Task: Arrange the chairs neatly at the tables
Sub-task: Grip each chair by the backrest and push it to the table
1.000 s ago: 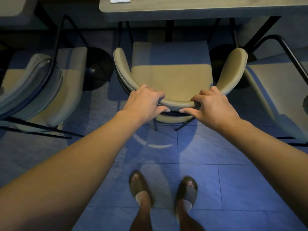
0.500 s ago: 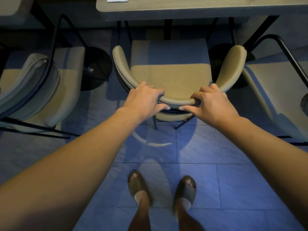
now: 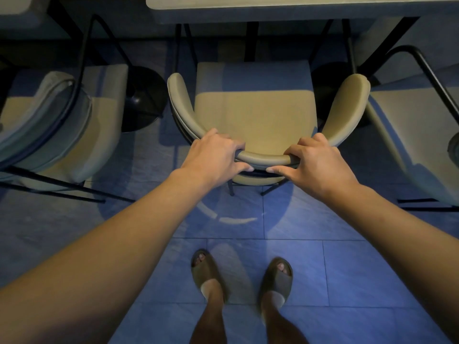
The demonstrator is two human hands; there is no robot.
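Observation:
A beige padded chair (image 3: 255, 115) with a curved backrest and thin black legs faces the grey table (image 3: 285, 7) straight ahead. The front of its seat reaches the table's near edge. My left hand (image 3: 213, 157) grips the left part of the backrest's top rail. My right hand (image 3: 315, 162) grips the same rail on its right part. Both thumbs lie under the rail, fingers curled over it.
A second beige chair (image 3: 57, 125) stands to the left, a third (image 3: 417, 135) to the right, both close by. Round black table bases (image 3: 144, 98) sit on the blue tiled floor (image 3: 298, 244). My sandalled feet (image 3: 206, 271) stand behind the chair.
The chair has slid a little forward toward the table with both hands still gripping the backrest. The table's edge has moved up in the view.

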